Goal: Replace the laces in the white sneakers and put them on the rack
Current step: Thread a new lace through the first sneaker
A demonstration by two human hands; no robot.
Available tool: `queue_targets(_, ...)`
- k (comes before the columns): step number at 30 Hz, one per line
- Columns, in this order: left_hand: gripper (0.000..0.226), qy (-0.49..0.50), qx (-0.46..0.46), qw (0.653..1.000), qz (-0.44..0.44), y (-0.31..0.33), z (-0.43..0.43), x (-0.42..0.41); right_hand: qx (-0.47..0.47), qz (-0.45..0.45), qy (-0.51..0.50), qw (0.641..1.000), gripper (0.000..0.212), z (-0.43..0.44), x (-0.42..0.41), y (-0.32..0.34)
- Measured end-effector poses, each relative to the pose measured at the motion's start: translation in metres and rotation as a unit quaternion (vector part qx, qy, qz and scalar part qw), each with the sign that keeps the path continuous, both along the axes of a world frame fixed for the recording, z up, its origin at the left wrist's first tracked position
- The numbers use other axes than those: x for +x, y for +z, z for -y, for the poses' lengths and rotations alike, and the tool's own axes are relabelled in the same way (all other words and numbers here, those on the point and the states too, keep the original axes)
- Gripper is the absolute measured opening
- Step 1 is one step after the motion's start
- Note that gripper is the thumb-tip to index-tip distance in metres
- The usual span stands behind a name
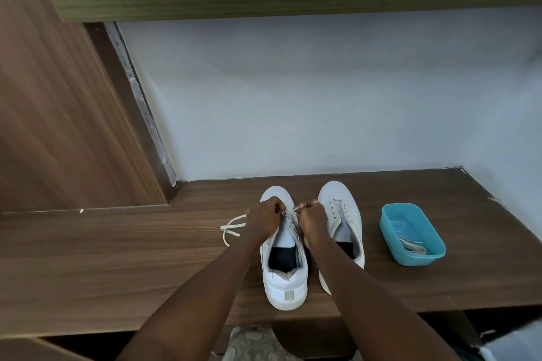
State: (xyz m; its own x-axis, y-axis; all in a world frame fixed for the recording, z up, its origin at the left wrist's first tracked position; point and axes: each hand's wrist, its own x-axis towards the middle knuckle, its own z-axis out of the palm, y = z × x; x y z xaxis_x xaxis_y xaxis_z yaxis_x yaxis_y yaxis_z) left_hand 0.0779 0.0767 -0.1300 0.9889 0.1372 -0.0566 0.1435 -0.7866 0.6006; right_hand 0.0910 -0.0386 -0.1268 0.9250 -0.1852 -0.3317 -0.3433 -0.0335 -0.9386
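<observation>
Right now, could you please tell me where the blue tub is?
In the head view, the blue tub sits on the wooden bench, just right of the right-hand white sneaker, toward the bench's right end.

wall (293, 97) pale | wood panel (52, 126) left | patterned cloth (255, 343), perhaps clothing, below
</observation>
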Motion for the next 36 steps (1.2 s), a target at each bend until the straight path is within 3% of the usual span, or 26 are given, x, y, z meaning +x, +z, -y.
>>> queue_targets(6,0.017,-0.026,0.124,0.992,0.0,0.004,-0.001,0.0,0.134,0.024,-0.091,0.986,0.034,0.015,0.011,0.025)
queue_targets(12,0.02,-0.016,0.148,0.989,-0.004,0.008,0.001,-0.005,0.155,0.058,-0.143,0.976,0.032,0.049,0.022,0.059)
queue_targets(15,0.022,-0.012,0.149,0.989,-0.001,0.009,0.003,-0.007,0.079,0.076,-0.176,0.978,0.026,0.065,0.029,0.069)
queue_targets(19,0.024,0.001,0.125,0.992,-0.006,0.012,0.004,-0.009,-0.088,0.117,-0.231,0.962,0.019,0.083,0.032,0.074)
queue_targets(21,0.024,0.009,0.112,0.994,-0.006,0.014,0.003,-0.009,-0.14,0.144,-0.161,0.966,0.017,0.08,0.026,0.075)
queue_targets(24,0.023,0.016,0.084,0.996,-0.01,0.014,0.001,-0.008,-0.21,0.149,0.03,0.966,0.023,0.06,0.016,0.071)
queue_targets(28,0.018,0.018,0.045,0.999,-0.017,0.011,-0.004,-0.007,-0.397,0.06,0.248,0.882,0.016,0.029,0.005,0.049)
queue_targets(31,0.017,0.014,0.037,0.999,-0.032,0.012,-0.009,-0.009,-0.43,0.059,0.292,0.852,0.011,0.011,-0.003,0.028)
queue_targets(36,0.019,0.003,0.036,0.997,-0.062,0.021,-0.017,-0.013,-0.433,0.061,0.245,0.865,0.027,0.011,-0.005,0.024)
